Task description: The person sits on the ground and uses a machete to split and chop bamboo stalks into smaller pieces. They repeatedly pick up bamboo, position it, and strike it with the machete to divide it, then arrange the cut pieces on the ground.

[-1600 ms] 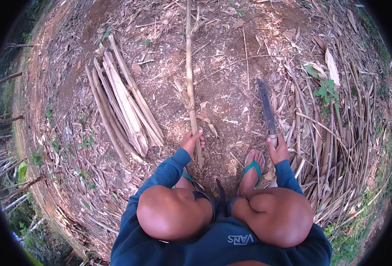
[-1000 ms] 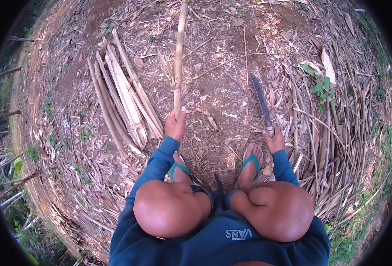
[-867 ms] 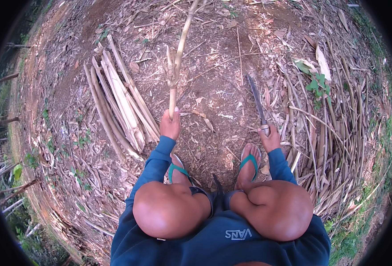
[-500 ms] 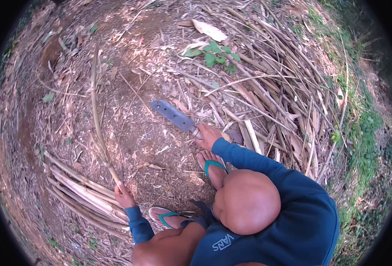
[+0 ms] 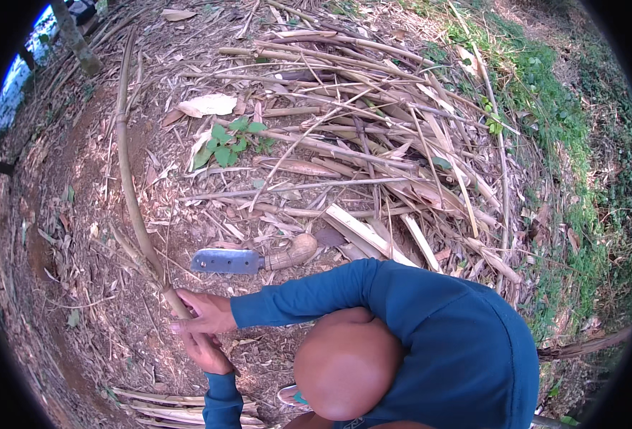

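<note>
A long bamboo pole (image 5: 129,179) with a side branch at a node rises from my hands toward the far left. My left hand (image 5: 208,354) is closed around its near end. Just above, my right hand (image 5: 207,312) grips the same pole, thumb and fingers on either side. Beyond my right forearm a machete (image 5: 226,261) lies on the ground, untouched, its broad grey blade pointing left and its thick wooden handle (image 5: 292,252) right. My right knee hides part of the ground beside my forearm.
A large heap of cut bamboo stalks (image 5: 373,136) spreads across the far right. Split bamboo strips (image 5: 180,413) lie at the lower left. A small green plant (image 5: 231,143) grows beside a pale dry sheath (image 5: 208,106). A wooden post (image 5: 74,37) stands far left.
My right hand has let go of the machete, leaving it on the ground, and has moved left to grip the pole beside my left hand. The view has turned right.
</note>
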Demonstrator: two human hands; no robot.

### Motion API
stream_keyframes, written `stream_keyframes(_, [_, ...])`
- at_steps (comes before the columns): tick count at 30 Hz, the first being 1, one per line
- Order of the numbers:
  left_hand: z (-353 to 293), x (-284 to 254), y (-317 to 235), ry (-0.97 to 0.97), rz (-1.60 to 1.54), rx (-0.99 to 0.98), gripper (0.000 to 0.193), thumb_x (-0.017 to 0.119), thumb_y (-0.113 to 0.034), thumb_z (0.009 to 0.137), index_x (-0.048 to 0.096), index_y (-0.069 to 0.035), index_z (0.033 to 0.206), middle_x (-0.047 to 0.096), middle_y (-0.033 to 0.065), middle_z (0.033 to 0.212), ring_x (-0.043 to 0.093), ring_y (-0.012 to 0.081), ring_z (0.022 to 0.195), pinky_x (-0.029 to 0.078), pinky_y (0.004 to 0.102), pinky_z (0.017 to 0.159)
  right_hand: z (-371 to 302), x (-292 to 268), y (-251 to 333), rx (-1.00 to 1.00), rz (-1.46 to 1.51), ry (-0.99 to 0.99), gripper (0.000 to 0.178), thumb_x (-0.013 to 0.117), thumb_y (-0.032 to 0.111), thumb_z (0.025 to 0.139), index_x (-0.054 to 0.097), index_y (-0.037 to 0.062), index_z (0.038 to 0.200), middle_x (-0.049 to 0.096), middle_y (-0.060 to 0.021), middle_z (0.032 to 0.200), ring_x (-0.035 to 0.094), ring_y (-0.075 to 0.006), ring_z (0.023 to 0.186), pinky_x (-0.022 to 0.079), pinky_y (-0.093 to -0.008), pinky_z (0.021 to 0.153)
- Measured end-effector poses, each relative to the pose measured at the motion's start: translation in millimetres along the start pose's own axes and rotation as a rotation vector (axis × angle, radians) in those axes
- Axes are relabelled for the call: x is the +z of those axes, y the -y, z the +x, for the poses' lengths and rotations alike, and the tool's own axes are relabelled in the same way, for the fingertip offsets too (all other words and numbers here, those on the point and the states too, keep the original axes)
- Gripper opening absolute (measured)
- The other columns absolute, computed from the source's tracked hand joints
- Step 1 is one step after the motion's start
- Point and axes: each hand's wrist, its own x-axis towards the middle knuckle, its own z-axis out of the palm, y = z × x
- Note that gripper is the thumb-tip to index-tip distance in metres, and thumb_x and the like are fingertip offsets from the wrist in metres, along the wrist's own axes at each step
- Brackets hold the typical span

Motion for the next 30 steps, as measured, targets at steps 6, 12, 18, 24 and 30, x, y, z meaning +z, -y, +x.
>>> stream_keyframes(6, [25.5,53.1,-18.6,0.296,0.271,0.205,0.059,0.027,-0.042,0.108,0.045,0.004,0.141,0.059,0.0132,0.108,0.055,0.0216,0.097,0.044,0.0341,0.086,-9.5,-66.0,-7.6,0.007,0.261,-0.305,0.033,0.057,0.023,0.101,0.043,0.0017,0.122,0.062,-0.0090,0.095,0.062,-0.0167,0.091,0.052,-0.0341,0.084])
stream_keyframes(12, [36.7,23.3,5.8,0.316,0.406,0.229,0.048,0.032,-0.033,0.108,0.051,0.004,0.134,0.056,0.0196,0.122,0.052,0.0312,0.117,0.036,0.0413,0.105,-43.9,-201.0,28.9,-0.118,0.288,-0.669,0.028,0.057,0.020,0.101,0.046,0.0008,0.118,0.063,-0.0069,0.087,0.063,-0.0129,0.077,0.055,-0.0291,0.069])
stream_keyframes(18, [41.9,-45.9,58.9,0.260,0.511,0.139,0.043,0.039,-0.031,0.107,0.053,0.004,0.128,0.055,0.0187,0.123,0.052,0.0292,0.116,0.037,0.0401,0.103,-49.1,-395.7,143.2,-0.225,0.218,-0.945,0.040,0.055,0.035,0.102,0.045,0.0034,0.125,0.065,-0.0128,0.105,0.065,-0.0205,0.093,0.055,-0.0371,0.078])
stream_keyframes(24, [34.8,-63.5,84.7,0.324,0.519,0.027,0.037,0.047,-0.027,0.105,0.055,0.003,0.127,0.058,0.0145,0.116,0.055,0.0225,0.111,0.041,0.0366,0.099,-41.5,-329.2,163.9,-0.208,0.005,-0.839,0.076,0.049,0.048,0.101,0.020,0.0033,0.155,0.035,-0.0209,0.152,0.045,-0.0295,0.134,0.044,-0.0392,0.103])
stream_keyframes(30, [-5.8,-32.5,19.0,0.867,0.269,-0.588,0.050,0.057,-0.031,0.101,0.045,0.001,0.138,0.065,0.0151,0.104,0.065,0.0213,0.085,0.053,0.0307,0.080,-154.6,-187.8,-37.8,0.312,-0.506,-0.238,0.043,0.058,0.030,0.094,0.058,0.0072,0.131,0.062,-0.0209,0.124,0.059,-0.0367,0.117,0.045,-0.0443,0.102])
